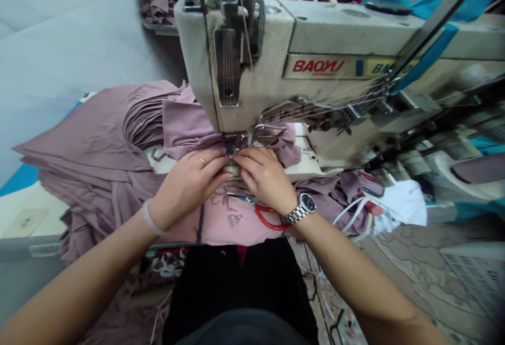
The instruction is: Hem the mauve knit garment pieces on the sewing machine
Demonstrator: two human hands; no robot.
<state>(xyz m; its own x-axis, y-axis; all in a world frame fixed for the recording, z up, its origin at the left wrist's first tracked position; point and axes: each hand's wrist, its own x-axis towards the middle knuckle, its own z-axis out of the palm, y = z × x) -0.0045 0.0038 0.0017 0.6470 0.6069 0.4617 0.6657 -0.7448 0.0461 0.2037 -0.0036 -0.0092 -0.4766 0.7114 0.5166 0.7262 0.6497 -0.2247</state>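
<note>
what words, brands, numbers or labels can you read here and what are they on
"BAOYU": red letters on the nameplate of the sewing machine.
Small red line under "BAOYU": too small to read.
"BM": right part of the same nameplate; the characters after it are partly covered and blurred, perhaps ending in 0.
Wristwatch dial: any lettering is too small to read.
</note>
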